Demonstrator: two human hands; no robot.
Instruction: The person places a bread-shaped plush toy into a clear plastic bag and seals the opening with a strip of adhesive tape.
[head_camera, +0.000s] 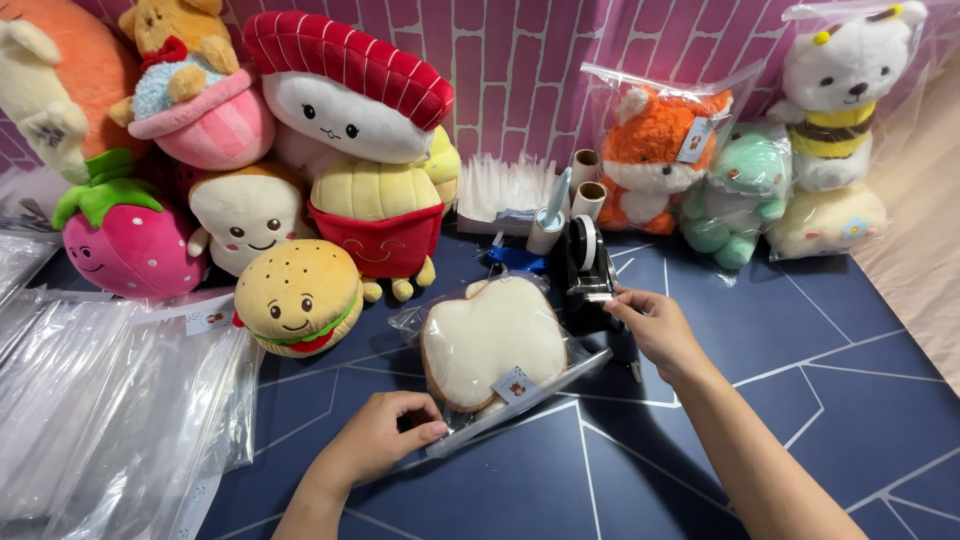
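Note:
A cream toast-shaped plush (492, 340) lies inside a clear plastic bag on the dark blue table (800, 400). My left hand (385, 438) presses down on the bag's near corner, fingers curled over the folded plastic edge. My right hand (655, 325) reaches to the black tape dispenser (588, 262) just behind the bag, fingertips pinching at its front end. Whether tape is between the fingers is too small to tell.
A heap of food-shaped plush toys, including a burger (298, 297) and a strawberry (125, 235), fills the back left. Bagged fox (655, 160), green and bear plushes stand at the back right. Clear bags (100, 410) lie stacked at left. Tape rolls (585, 185) stand behind the dispenser.

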